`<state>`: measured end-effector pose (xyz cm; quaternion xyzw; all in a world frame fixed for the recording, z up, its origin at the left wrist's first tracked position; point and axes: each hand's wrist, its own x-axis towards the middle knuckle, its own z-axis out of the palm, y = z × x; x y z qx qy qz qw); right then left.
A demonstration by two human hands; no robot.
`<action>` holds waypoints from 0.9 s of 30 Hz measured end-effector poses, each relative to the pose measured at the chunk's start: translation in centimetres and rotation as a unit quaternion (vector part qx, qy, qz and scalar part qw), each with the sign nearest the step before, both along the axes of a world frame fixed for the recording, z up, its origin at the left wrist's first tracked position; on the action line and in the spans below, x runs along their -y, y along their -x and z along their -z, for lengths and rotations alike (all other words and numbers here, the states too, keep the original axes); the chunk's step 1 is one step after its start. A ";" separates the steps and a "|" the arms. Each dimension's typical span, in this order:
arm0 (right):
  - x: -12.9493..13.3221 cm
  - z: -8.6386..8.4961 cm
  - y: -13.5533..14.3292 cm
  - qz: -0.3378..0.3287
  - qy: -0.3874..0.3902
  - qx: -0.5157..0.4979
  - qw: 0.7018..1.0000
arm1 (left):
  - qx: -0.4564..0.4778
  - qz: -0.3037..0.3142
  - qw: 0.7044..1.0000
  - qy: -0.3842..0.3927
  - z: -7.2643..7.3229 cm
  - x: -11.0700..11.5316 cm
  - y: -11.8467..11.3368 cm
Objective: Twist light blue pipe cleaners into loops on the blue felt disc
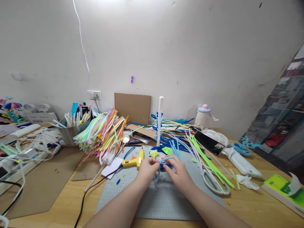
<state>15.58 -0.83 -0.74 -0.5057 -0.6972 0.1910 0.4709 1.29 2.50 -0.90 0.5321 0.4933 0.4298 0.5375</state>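
Between my two hands is a light blue pipe cleaner (156,176), bent into a loop. My left hand (149,167) pinches it on one side, and my right hand (177,171) grips it from the other with thumb and fingers. Just behind them stands a craft piece with a round dark blue base, partly hidden by my hands. A yellow star (154,154) and a bright green shape (167,150) sit on that base. From it rises an upright white post (160,120) with blue curled pipe cleaners (156,126) around it.
A yellow hot glue gun (134,161) lies left of my hands on the grey cutting mat (118,193). Scissors (215,183), green pipe cleaners (211,161) and a phone (209,142) are on the right. A large multicoloured pipe cleaner bundle (102,134) stands left, beside a metal container (71,134).
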 end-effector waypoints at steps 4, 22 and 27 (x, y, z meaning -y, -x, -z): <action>0.2 -1.0 -0.5 0.011 -0.036 -0.035 0.999 | 0.104 0.070 0.986 0.110 -0.4 0.2 0.2; -1.4 0.5 -1.0 -0.031 0.289 -0.296 0.910 | -0.210 0.077 0.936 -0.272 -0.4 1.4 0.3; -1.3 0.5 -0.8 -0.043 0.233 -0.320 0.917 | -0.019 0.078 0.995 -0.065 -0.3 0.6 -0.2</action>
